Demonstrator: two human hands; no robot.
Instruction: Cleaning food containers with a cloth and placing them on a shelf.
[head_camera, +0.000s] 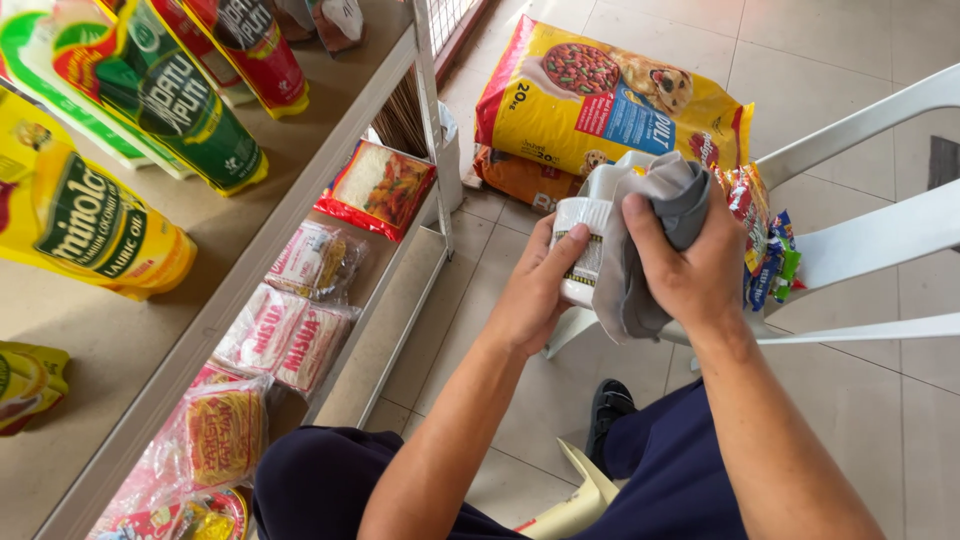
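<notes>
Two hands meet over the tiled floor (560, 400) beside the shelf (250, 260): the left hand (535, 290) wraps its fingers (562, 248) around a small white jar (583, 240) held in mid-air, while the right hand (690, 265) presses a bunched grey cloth (640, 250) against it, fingers curled shut on the fabric. The jar could slip from the one-handed grip and drop if the cloth pushes too hard. Cloth and fingers hide most of the jar, so its lid and far side cannot be made out.
</notes>
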